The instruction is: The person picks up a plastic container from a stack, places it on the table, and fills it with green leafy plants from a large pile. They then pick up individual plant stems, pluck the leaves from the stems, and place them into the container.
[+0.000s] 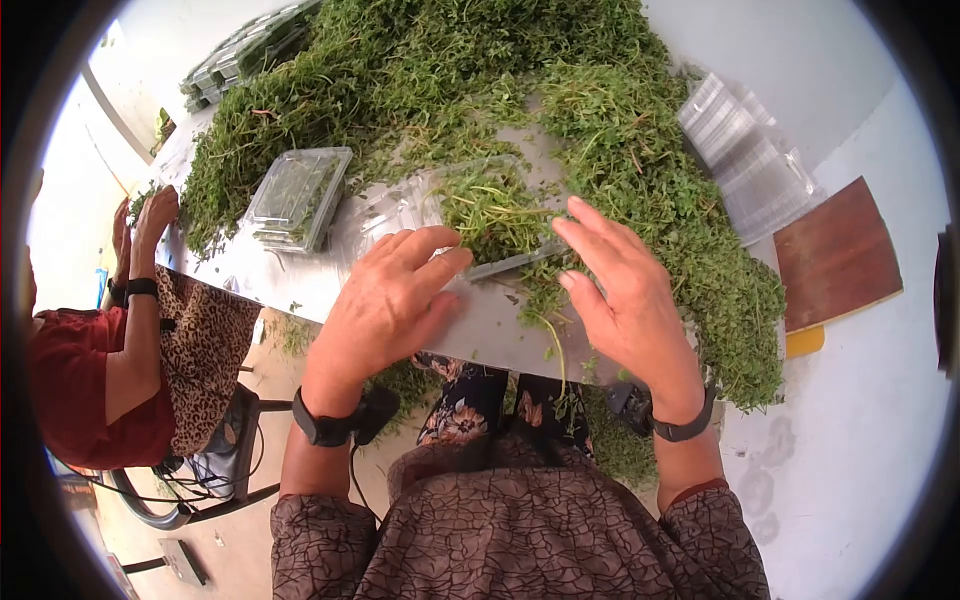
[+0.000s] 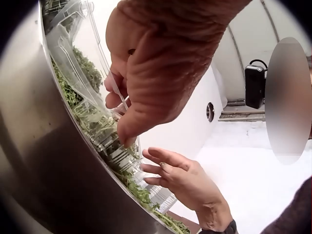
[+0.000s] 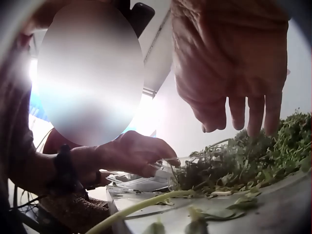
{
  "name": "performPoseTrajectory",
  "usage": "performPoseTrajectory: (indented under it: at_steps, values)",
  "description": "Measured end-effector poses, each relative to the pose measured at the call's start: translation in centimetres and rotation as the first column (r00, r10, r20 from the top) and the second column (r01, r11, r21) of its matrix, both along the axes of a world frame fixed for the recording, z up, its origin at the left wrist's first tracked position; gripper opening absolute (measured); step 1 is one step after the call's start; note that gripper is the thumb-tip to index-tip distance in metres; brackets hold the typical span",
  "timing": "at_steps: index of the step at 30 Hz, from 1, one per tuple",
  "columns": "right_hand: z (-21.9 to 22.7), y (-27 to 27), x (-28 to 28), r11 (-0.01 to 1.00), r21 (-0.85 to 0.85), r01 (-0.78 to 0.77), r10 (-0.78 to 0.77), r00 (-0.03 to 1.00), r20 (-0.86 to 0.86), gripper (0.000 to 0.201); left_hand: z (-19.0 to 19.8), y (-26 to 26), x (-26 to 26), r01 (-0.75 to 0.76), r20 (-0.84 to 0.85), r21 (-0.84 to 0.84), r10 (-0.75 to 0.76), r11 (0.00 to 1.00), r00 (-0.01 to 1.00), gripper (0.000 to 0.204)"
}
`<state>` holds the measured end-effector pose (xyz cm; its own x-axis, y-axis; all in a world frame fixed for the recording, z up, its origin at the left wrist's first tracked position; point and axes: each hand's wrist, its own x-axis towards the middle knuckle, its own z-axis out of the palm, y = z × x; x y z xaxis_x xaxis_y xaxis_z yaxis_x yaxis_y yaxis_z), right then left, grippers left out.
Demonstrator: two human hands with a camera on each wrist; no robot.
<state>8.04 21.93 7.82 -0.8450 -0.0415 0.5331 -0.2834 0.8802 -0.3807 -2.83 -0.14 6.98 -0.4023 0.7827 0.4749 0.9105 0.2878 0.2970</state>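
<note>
In front of me on the metal table sits an open clear plastic clamshell [image 1: 505, 265], loaded with leafy green sprigs [image 1: 490, 210]. My left hand [image 1: 395, 295] is at its left side; in the left wrist view the thumb and fingers pinch the clear plastic edge [image 2: 108, 73]. On the other side, my right hand [image 1: 625, 290] hovers by the greens with its fingers extended and nothing gripped. The right wrist view shows those fingers straight, above the leaves [image 3: 234, 158]. A long stem [image 1: 555, 340] hangs over the table's near edge.
Big heaps of greens [image 1: 440, 60] spread across the back and right. A closed clamshell [image 1: 300, 190] lies to the left, with stacked filled boxes [image 1: 245, 50] behind. Nested clear boxes [image 1: 750, 160] and a brown board [image 1: 838, 255] are at right. Another person's hands [image 1: 152, 215] work at far left.
</note>
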Motion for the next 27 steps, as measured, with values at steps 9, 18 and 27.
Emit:
performPoseTrajectory:
  at_steps: [9,18,27]
  values:
    - [-0.3,-0.3,-1.2,0.999,0.032,-0.02,0.017,0.995,0.098,0.036,-0.8,2.1,4.1,-0.049,-0.014,0.057,0.05,0.997,0.999,0.041]
    - [0.1,-1.4,-1.6,0.986,0.129,-0.106,0.094,0.991,0.1,0.033,-0.7,3.2,5.7,0.047,0.085,0.092,-0.055,0.995,0.995,0.041]
    - [1.1,-1.0,-1.0,0.991,0.102,-0.087,0.083,0.996,0.043,0.026,0.6,-0.6,4.8,-0.125,0.053,0.13,0.119,0.984,0.992,0.034]
